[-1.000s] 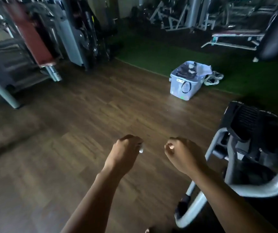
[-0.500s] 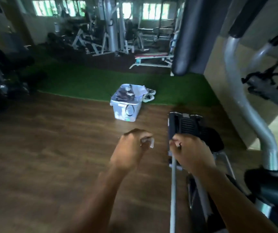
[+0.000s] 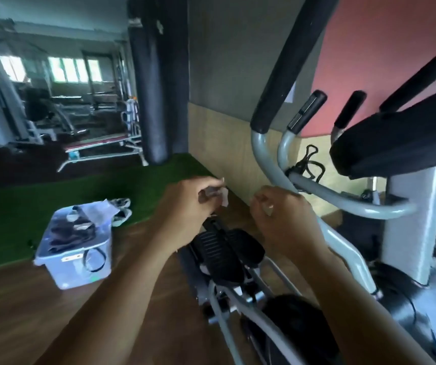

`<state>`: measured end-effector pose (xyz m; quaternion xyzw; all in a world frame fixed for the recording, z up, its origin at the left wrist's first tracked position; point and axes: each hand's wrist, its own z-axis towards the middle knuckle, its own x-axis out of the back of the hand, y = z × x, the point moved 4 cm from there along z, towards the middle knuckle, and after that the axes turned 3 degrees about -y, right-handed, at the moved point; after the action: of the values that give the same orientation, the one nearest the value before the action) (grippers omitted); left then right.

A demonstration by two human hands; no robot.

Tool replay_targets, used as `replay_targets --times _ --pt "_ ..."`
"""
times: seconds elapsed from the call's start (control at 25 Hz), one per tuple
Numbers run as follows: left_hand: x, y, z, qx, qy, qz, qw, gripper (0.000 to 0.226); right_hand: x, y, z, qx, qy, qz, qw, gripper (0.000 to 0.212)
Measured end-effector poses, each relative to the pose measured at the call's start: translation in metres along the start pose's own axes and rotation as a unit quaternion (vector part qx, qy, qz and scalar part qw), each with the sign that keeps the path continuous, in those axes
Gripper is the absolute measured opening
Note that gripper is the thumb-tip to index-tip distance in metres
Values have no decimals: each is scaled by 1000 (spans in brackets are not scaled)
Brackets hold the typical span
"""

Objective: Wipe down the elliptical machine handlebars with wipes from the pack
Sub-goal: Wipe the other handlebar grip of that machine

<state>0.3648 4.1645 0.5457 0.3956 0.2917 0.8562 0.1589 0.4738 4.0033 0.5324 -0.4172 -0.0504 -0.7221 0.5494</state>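
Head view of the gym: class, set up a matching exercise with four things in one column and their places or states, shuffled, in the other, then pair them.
1 plastic box
2 punching bag
3 pedals
4 wipe

a hanging, black
b pinched by the left hand
c on the wooden floor
d ribbed, black

Pairs: 1-c, 2-a, 3-d, 4-b.

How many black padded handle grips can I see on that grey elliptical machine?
4: one long grip upper centre, two short grips right of it, one long grip far right, partly behind the black console.
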Motion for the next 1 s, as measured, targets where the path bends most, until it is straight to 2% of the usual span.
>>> replay_targets --times 0.2,0.36,0.56,0.76,1.0 --pt "4 9 95 -105 21 -45 993 31 22 12 71 5 113 -1 994 19" --pt "-2 22 160 -143 49 -71 986 33 40 31 124 7 182 28 983 9" --pt "6 46 233 -183 64 -132 972 31 70 36 177 2 266 51 963 19" --pt "25 92 288 -297 74 -215 928 25 103 16 203 45 359 22 932 41" --pt "57 170 327 -433 51 -216 874 18 127 1 220 55 399 4 915 44"
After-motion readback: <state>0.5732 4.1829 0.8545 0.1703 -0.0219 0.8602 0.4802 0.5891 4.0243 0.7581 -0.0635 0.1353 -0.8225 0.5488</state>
